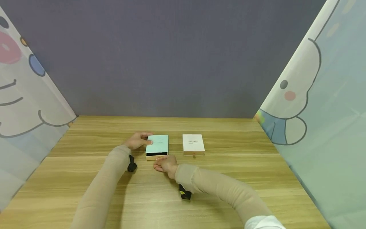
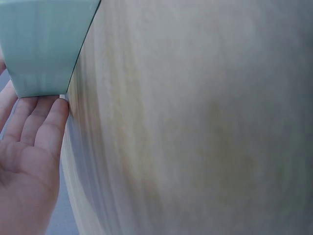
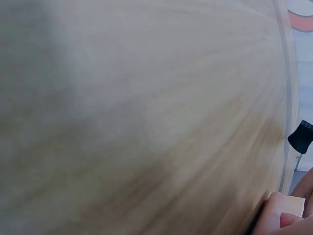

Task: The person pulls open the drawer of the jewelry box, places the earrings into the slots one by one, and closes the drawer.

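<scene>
A mint-green drawer box [image 1: 158, 143] lies on the wooden table, its inner drawer [image 1: 152, 157] slid partly out at the near side with a dark strip of interior showing. My left hand [image 1: 139, 141] grips the sleeve from the left, thumb on top. In the left wrist view, that hand's fingers [image 2: 51, 129] reach along the end of the mint sleeve [image 2: 46, 54]. At the drawer's front, my right hand [image 1: 166, 164] pinches the front edge. The right wrist view shows its fingers [image 3: 270, 215] at the cream drawer front [image 3: 293, 204], mostly cut off by the frame.
A white drawer box [image 1: 193, 143] with dark lettering and a small pull tab sits closed to the right of the mint one. Behind the table [image 1: 228, 140] stands a grey panel [image 1: 166, 57], with cartoon-printed curtains [image 1: 294, 95] on both sides.
</scene>
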A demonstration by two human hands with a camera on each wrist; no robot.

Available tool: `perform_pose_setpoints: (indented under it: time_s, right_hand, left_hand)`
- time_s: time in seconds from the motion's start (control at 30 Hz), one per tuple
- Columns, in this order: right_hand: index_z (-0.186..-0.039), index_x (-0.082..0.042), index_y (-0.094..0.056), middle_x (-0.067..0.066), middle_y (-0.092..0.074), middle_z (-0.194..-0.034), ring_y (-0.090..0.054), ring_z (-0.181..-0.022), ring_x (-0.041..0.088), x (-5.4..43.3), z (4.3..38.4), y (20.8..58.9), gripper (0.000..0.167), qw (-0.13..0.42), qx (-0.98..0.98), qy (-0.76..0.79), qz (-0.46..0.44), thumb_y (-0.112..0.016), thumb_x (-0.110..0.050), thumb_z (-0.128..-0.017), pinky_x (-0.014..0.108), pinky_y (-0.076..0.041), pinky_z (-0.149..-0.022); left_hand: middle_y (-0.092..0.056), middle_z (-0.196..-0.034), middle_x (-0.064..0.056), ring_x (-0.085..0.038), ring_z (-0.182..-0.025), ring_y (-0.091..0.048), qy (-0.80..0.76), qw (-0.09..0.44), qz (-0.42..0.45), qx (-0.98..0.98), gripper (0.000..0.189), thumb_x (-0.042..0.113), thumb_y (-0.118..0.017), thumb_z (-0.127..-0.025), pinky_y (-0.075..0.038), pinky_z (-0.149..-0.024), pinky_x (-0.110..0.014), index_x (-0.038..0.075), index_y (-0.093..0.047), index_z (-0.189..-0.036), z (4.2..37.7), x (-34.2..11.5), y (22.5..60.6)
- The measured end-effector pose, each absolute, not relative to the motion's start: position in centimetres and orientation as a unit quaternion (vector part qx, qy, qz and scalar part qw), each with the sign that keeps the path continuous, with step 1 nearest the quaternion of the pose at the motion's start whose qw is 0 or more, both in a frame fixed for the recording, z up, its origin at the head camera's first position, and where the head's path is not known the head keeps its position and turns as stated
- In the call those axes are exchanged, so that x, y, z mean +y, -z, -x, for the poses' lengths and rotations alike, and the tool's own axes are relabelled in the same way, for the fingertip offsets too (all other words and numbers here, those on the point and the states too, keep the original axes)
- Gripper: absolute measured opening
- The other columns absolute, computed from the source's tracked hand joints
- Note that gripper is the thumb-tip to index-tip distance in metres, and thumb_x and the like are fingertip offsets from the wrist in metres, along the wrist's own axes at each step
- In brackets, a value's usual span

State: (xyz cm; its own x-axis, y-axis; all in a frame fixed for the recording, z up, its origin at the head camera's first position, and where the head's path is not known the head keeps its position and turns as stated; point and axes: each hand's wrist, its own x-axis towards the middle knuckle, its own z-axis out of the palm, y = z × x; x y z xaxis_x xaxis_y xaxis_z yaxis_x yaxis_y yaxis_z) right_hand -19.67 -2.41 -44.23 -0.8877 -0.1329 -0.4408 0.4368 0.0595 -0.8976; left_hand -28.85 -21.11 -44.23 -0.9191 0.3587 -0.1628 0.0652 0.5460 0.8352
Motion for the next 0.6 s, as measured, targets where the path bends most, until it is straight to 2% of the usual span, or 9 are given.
perform_pose_setpoints:
  time_s: [0.43,0.6]
  right_hand:
    - [-0.095,0.003,-0.066,0.013,-0.071,-0.083,-0.069,-0.073,0.016,-2.42,20.58,43.96,0.012,0.218,0.692,0.677,-0.123,-0.06,0.004,-0.085,0.021,-0.056,-0.068]
    - [-0.098,0.006,-0.065,0.017,-0.07,-0.089,-0.069,-0.077,0.019,-2.54,20.71,44.08,0.015,0.209,0.692,0.681,-0.117,-0.06,0.004,-0.084,0.024,-0.057,-0.069]
  left_hand:
    - [-0.034,-0.144,-0.019,-0.039,-0.13,-0.033,-0.454,0.167,-0.121,0.867,0.068,0.041,-0.066,-0.082,-0.034,-0.105,-0.052,0.011,-0.042,-0.139,29.3,-21.39,44.64]
    - [-0.034,-0.143,-0.022,-0.042,-0.128,-0.034,-0.447,0.16,-0.141,0.869,0.071,0.046,-0.064,-0.082,-0.036,-0.102,-0.053,0.01,-0.042,-0.138,29.15,-21.48,44.51]
